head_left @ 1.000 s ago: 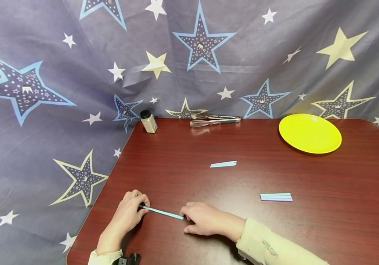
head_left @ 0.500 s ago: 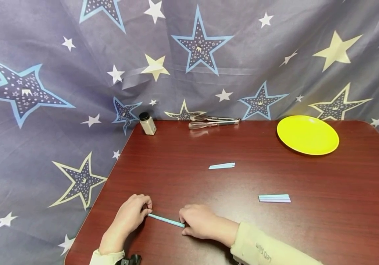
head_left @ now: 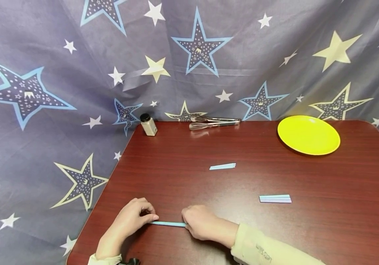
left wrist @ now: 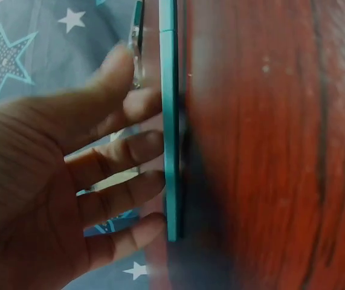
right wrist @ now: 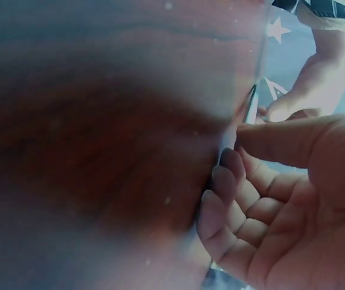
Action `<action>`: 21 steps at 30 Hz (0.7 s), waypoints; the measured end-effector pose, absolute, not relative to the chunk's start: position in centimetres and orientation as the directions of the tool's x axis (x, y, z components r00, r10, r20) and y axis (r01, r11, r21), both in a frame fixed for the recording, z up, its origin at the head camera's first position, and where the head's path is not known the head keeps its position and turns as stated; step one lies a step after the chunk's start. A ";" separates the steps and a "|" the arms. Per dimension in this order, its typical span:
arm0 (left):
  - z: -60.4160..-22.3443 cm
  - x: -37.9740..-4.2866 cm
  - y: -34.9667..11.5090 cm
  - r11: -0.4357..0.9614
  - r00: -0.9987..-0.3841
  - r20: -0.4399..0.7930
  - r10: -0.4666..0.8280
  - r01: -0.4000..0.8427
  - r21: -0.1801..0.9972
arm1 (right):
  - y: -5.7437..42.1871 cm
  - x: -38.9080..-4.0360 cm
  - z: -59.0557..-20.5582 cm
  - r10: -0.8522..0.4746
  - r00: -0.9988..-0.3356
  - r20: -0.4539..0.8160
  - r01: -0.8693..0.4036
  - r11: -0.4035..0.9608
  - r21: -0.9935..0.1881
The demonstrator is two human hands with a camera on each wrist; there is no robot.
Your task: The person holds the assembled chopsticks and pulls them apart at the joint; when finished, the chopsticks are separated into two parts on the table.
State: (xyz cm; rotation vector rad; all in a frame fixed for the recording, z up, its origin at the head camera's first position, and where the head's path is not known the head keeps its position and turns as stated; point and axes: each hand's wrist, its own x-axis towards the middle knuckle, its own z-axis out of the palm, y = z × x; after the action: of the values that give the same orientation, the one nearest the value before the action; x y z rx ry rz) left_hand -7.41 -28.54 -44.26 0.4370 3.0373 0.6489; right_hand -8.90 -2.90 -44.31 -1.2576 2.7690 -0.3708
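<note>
A slim light-blue stick (head_left: 168, 223) lies on the table between both hands, roughly level across the head view. My left hand (head_left: 131, 219) is at its left end, thumb beside it. The left wrist view has the fingertips (left wrist: 149, 145) against one edge of the stick (left wrist: 170, 139), fingers gently bent and spread. My right hand (head_left: 204, 223) pinches the other end between thumb and forefinger. In the right wrist view its remaining fingers (right wrist: 220, 184) curl in, and that end is mostly hidden.
Light-blue sticks lie side by side in one group (head_left: 222, 166) beyond the hands and another group (head_left: 275, 198) to the right. Along the back stand a black-capped jar (head_left: 148, 125), metal tongs (head_left: 214, 123) and a yellow plate (head_left: 308, 135). A star-patterned curtain (head_left: 189, 84) hangs behind the table (head_left: 242, 151).
The stick has turned from slanting down to the right to nearly level, and lies nearer me. My left hand has moved right and toward me. My right thumb and forefinger have closed on its end.
</note>
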 end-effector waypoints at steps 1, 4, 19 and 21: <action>-44.2 -7.3 -28.6 0.856 -0.955 0.050 0.294 0.286 0.430 | -2.7 -9.0 -44.3 -0.752 -0.658 0.044 -0.734 0.627 -0.262; -44.0 -7.3 -28.6 0.820 -0.937 0.034 0.349 0.322 0.474 | -2.0 -9.3 -44.0 -0.751 -0.654 0.092 -0.738 0.606 -0.298; -43.3 -8.1 -25.5 0.853 -0.955 0.035 0.294 0.279 0.440 | 1.3 -11.0 -42.9 -0.653 -0.712 0.258 -0.686 0.571 -0.451; -43.2 -8.2 -24.7 0.864 -0.958 0.050 0.281 0.275 0.422 | 1.9 -11.3 -42.9 -0.633 -0.720 0.284 -0.681 0.565 -0.466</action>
State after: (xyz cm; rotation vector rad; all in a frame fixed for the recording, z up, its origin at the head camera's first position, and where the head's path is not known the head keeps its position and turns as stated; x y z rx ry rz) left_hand -8.22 -24.71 -43.23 0.4506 3.0201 0.6801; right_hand -11.28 1.88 -42.94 -1.2007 2.8527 -0.9098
